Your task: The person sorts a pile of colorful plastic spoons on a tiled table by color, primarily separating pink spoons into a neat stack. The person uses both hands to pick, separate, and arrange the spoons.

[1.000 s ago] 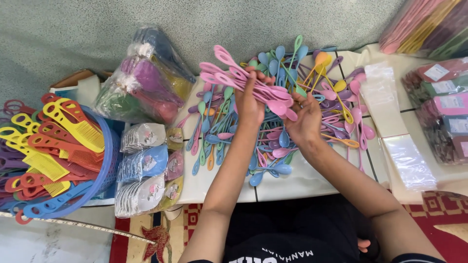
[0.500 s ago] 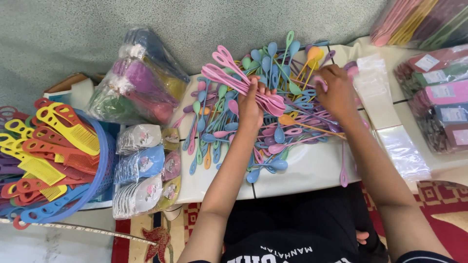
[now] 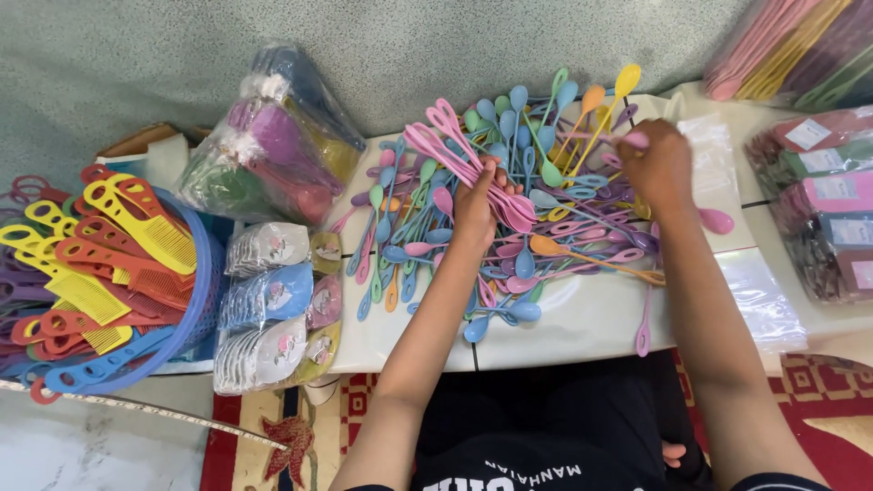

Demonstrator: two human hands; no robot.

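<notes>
A heap of pastel plastic spoons [image 3: 536, 218], pink, blue, green, purple and yellow, lies spread on a white board [image 3: 582, 318]. My left hand [image 3: 475, 205] grips a fanned bundle of pink spoons [image 3: 455, 150] over the heap's left side. My right hand [image 3: 657, 164] is at the heap's far right edge, fingers pinched around the handle of a pink spoon [image 3: 635, 139]. One pink spoon [image 3: 716, 220] lies loose just right of that hand.
A blue basket [image 3: 173, 336] of red, yellow and purple combs stands at left. Bagged combs [image 3: 273, 155] and stacks of small packets [image 3: 273, 300] lie beside it. Clear plastic sleeves [image 3: 759, 300] and wrapped packs [image 3: 823, 200] are at right.
My right hand left the bundle, swept right across the heap and closed on a pink spoon at the far right. My left hand kept the pink bundle in place.
</notes>
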